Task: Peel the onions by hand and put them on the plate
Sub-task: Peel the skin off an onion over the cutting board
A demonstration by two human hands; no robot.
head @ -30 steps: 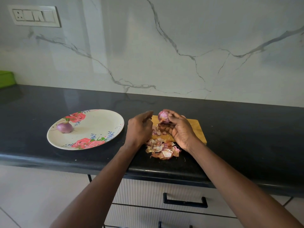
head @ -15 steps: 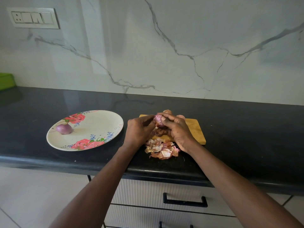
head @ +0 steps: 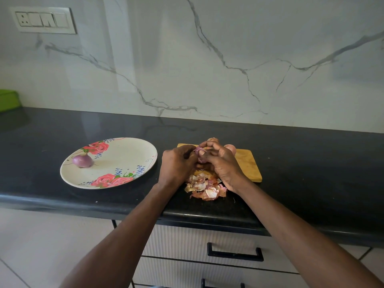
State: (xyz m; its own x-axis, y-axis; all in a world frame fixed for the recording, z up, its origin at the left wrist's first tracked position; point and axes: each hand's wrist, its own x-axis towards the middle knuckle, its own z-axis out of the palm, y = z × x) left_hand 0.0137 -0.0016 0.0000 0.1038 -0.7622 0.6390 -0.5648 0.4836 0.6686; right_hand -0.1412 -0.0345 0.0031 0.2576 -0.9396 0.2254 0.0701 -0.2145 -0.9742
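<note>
Between both hands sits a small purple onion (head: 200, 153), held just above the wooden cutting board (head: 247, 163). My left hand (head: 178, 165) grips its left side, and my right hand (head: 223, 165) curls its fingers over the top and right side. Most of that onion is hidden by fingers. One peeled purple onion (head: 82, 160) lies on the left part of the floral plate (head: 128, 154). Two unpeeled brownish onions (head: 230, 148) peek out behind my right hand on the board. A heap of onion skins (head: 204, 187) lies on the counter below my hands.
The black countertop (head: 311, 163) runs the full width, its front edge close to the skins. A green container (head: 8, 99) stands at the far left by the marble wall. White drawers with black handles (head: 234, 253) are below the counter.
My right hand has lowered the onion from above the board toward my left hand. Both hands have closed together around it.
</note>
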